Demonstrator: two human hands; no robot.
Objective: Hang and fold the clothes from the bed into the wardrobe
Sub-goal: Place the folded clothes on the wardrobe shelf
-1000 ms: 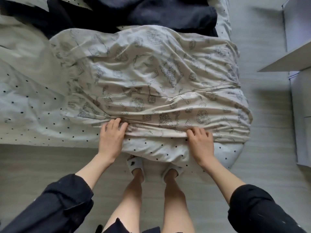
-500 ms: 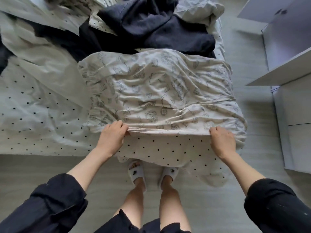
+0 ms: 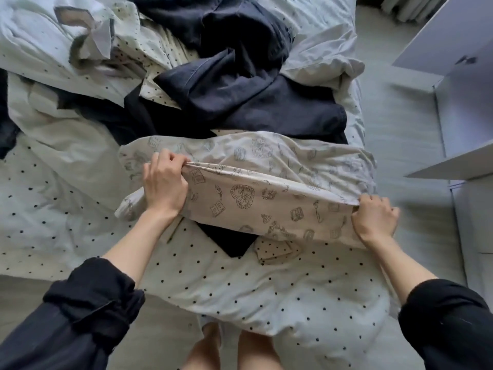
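The printed garment [image 3: 256, 182] is held mid-frame on the bed [image 3: 53, 209], long axis left-to-right. Its lifted hem is pinched by the left hand [image 3: 164, 184] and right hand [image 3: 373, 218]; dark clothes [image 3: 240, 84] lie beyond.

I can't read any words or numbers; the little drawings on the printed cloth [image 3: 248, 198] are too blurry.

My left hand [image 3: 164, 184] and right hand [image 3: 374, 218] pinch the printed cream garment [image 3: 266, 201] by its near edge, lifted over the dotted duvet [image 3: 240, 289] (dark clothes [image 3: 240, 84] heaped behind); wardrobe [image 3: 464, 102] at right.
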